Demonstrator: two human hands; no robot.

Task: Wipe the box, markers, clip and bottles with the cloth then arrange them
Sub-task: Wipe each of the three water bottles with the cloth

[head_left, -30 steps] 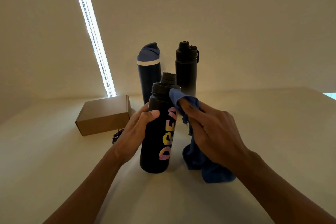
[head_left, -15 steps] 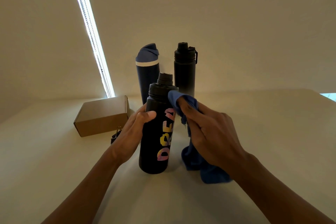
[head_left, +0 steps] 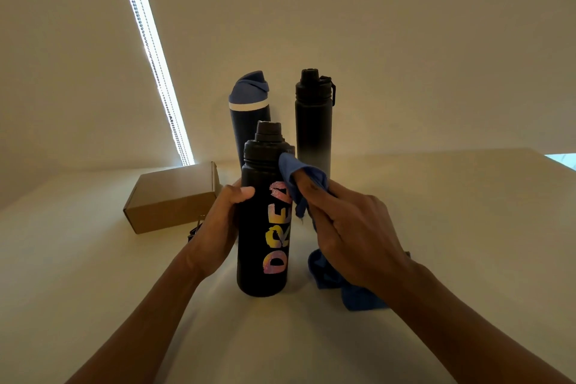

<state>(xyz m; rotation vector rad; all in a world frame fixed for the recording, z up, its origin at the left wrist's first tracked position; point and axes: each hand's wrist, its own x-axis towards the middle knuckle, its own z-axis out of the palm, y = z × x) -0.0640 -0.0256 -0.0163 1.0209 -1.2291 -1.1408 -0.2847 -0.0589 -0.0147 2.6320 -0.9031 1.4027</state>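
Lettered bottle (head_left: 263, 227) upright at frame centre on tabletop (head_left: 436, 212), left hand (head_left: 218, 227) curled round its body, right hand (head_left: 352, 227) fingers pinching cloth (head_left: 299, 178) against its right shoulder, just left of them.

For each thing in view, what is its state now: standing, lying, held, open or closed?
Lettered bottle: upright on table, capped, gripped by left hand.
Cloth: held by right hand against that bottle's shoulder; its tail lies on the table.
Blue-lid bottle: upright, closed.
Black bottle: upright, capped.
Box: closed, lying flat.
Clip: on table, mostly hidden.
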